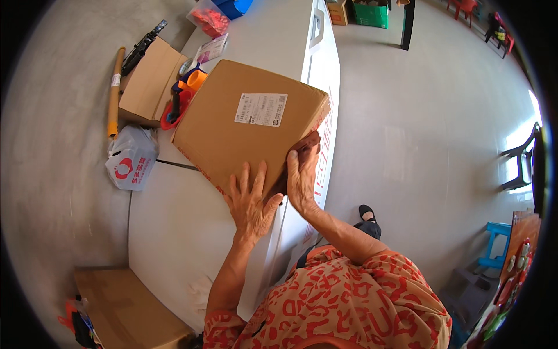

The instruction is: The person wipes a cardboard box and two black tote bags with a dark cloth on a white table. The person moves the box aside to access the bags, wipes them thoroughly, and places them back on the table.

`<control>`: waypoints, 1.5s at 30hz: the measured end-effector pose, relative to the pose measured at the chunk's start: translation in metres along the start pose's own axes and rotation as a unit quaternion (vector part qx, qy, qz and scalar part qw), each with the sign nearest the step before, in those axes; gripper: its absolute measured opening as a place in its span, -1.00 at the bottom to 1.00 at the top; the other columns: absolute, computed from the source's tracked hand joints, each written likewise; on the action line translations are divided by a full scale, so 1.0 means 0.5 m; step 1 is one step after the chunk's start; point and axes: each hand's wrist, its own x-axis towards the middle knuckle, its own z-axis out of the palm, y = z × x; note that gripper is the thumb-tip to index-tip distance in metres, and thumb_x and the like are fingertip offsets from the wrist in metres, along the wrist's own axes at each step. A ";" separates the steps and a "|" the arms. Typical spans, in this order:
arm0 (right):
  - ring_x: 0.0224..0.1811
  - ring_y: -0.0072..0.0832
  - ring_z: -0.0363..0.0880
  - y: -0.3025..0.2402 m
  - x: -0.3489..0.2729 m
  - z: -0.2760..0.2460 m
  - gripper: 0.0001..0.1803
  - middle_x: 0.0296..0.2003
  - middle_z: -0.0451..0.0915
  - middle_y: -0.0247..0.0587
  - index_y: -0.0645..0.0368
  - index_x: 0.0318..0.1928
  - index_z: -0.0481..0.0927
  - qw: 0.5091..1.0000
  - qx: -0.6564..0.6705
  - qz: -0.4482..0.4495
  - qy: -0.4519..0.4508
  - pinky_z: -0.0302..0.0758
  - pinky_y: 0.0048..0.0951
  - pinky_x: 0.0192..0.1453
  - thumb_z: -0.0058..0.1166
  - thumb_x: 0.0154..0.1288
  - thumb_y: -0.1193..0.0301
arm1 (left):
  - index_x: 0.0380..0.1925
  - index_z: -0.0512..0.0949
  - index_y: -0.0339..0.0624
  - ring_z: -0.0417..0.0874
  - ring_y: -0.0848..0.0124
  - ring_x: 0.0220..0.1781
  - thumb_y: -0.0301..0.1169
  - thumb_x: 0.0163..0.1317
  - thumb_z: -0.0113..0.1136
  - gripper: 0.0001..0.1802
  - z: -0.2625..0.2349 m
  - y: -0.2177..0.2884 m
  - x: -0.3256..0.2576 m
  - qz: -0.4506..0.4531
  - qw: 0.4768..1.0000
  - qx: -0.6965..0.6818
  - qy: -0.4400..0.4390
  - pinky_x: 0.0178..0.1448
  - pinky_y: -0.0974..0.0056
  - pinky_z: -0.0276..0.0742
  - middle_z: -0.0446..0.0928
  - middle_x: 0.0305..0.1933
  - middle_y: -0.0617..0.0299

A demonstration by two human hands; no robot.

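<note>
- Okay, so we've got a big cardboard box (221, 128) sitting on the white worktop (174, 218), with its right side close to the worktop's edge and a white label (261, 109) on the face we look down at.
- Our left hand (249, 206) lies on the near part of that box, fingers spread out and pointing away from us. That grip is loose, not wrapped around anything, just palm and fingers against the cardboard.
- Our right hand (302, 177) is at the right-hand edge of the box, on a dark reddish-brown cloth-like piece (309, 141) that pokes out past the fingers. Honestly, we can't tell whether that grip is clenched around it or only pressing it to the side, since the fingers hide a lot.
- Both hands are near each other, the left thumb just beside the right wrist.
- Past the box's far left side we see a red bowl (182, 110), an orange ring-shaped thing (196, 79) and a smaller cardboard box (149, 78).
- Next to that smaller one there's a brownish-yellow tube (115, 87) and a pale plastic bag (139, 152) with red print.
- Down at lower left we spot another carton (128, 305).
- Over on the right there's grey floor (407, 145), our black shoe (366, 211), and, well apart, a blue stool (495, 241).
</note>
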 end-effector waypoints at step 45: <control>-0.10 -0.24 0.63 -0.198 -0.047 -0.180 -0.56 -0.03 0.53 0.03 0.26 0.19 0.40 0.919 -0.095 -0.062 -0.378 0.56 -0.30 -0.01 0.11 0.31 0.50 | 0.43 0.21 0.25 -0.08 -0.14 0.55 0.36 0.27 -0.19 -0.18 -0.043 -0.002 -0.082 -0.012 0.997 -0.025 -0.068 0.38 -0.47 -0.22 0.02 0.55 0.08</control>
